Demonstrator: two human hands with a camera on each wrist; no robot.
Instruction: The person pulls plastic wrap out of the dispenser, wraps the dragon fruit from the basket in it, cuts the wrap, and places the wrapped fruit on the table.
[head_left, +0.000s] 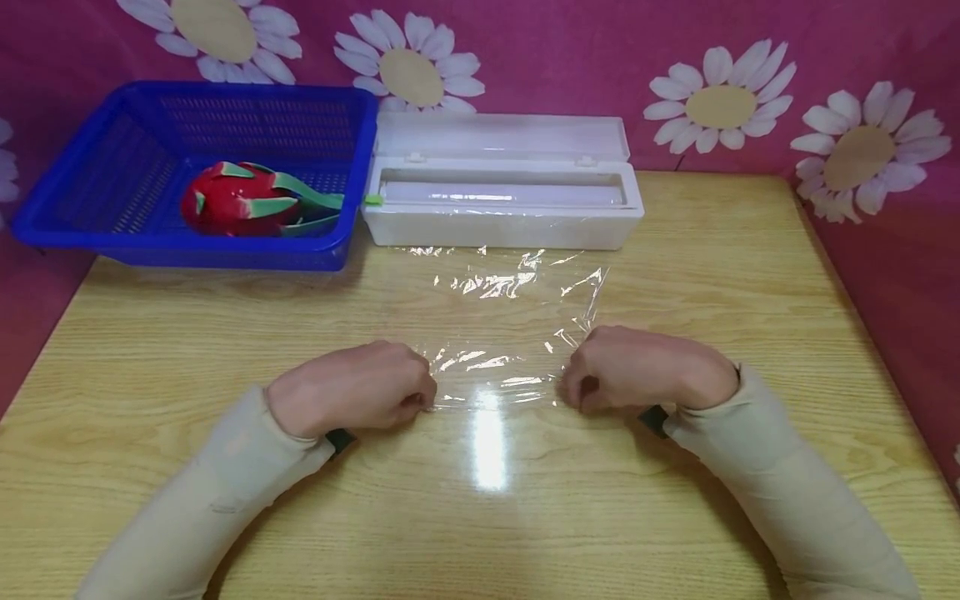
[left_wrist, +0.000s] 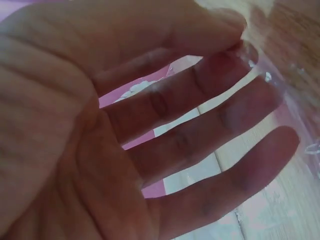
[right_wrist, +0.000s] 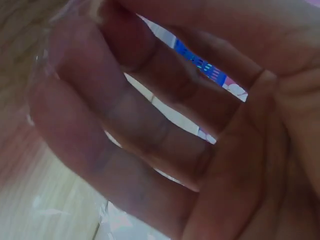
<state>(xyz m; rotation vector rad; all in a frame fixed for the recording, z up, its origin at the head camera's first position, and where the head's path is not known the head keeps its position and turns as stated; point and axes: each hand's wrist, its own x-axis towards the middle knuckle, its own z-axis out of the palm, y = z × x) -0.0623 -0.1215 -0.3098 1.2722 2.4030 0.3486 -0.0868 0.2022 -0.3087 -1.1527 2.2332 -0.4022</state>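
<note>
A sheet of clear plastic wrap (head_left: 491, 321) stretches from a white dispenser box (head_left: 495, 227) toward the front of the table. My left hand (head_left: 360, 385) pinches its near left corner between thumb and index finger; in the left wrist view the other fingers (left_wrist: 200, 145) stretch out beside the film. At the near right corner my right hand (head_left: 637, 367) pinches the wrap. Its remaining fingers (right_wrist: 125, 115) bend gently in the right wrist view. The box's lid (head_left: 502, 137) stands raised, showing the roll (head_left: 502, 194) inside, and a small green tab (head_left: 373, 200) sits at its left end.
Left of the box, a blue plastic basket (head_left: 225, 243) holds a red dragon fruit (head_left: 240, 202) with green-tipped scales. Both stand at the back of the wooden table (head_left: 420, 517), against a pink cloth with white flowers (head_left: 720, 107).
</note>
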